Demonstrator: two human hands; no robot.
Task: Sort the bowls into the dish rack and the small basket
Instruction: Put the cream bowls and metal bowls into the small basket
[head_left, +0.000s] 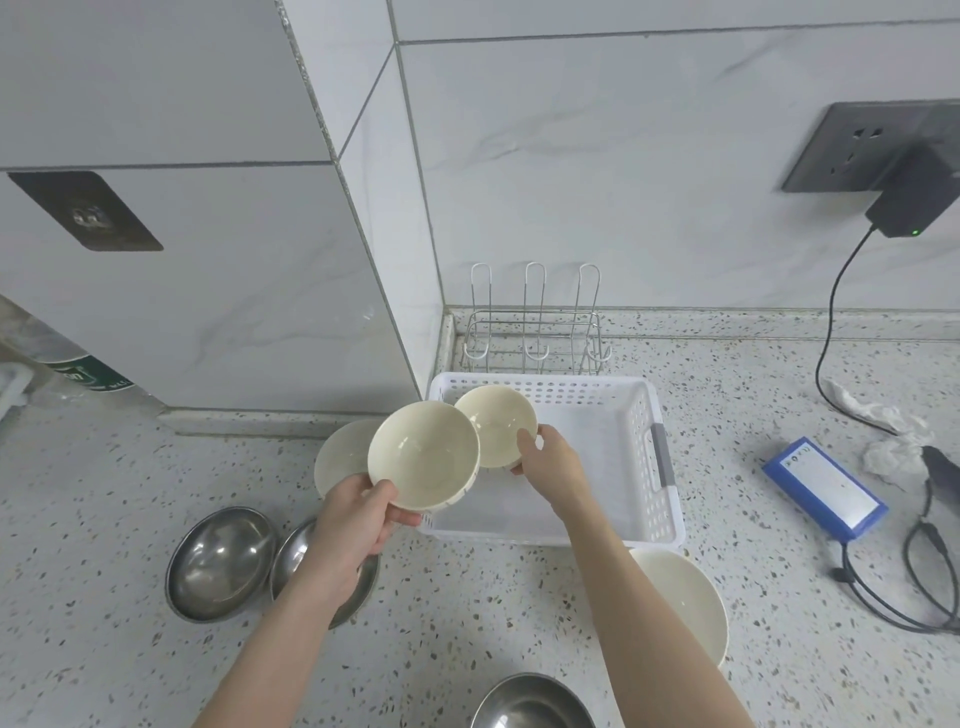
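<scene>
A cream bowl (423, 454) is held up by the left hand (358, 519). The thumb is on the rim and the fingers are curled under the bowl. A smaller cream bowl (493, 423) is held by the right hand (553, 467), with the thumb on the rim at the bowl's 4 o'clock side. This small bowl is held over the white basket (639, 467), near the basket's 10 o'clock corner. The two held bowls are seen just beside each other.

A wire dish rack (535, 332) is seen at 12 o'clock from the basket, against the wall. Another cream bowl (337, 457) is partly hidden behind the left hand's bowl, at its 9 o'clock. A big cream bowl (691, 597) is set on the counter (104, 519) at 5 o'clock from the basket, partly hidden by the right arm.

Two steel bowls (221, 564) are placed at 7 o'clock from the left hand, and one is partly hidden by the arm. One more steel bowl (530, 701) is seen at the bottom edge. A blue box (826, 488) is laid at 3 o'clock from the basket.
</scene>
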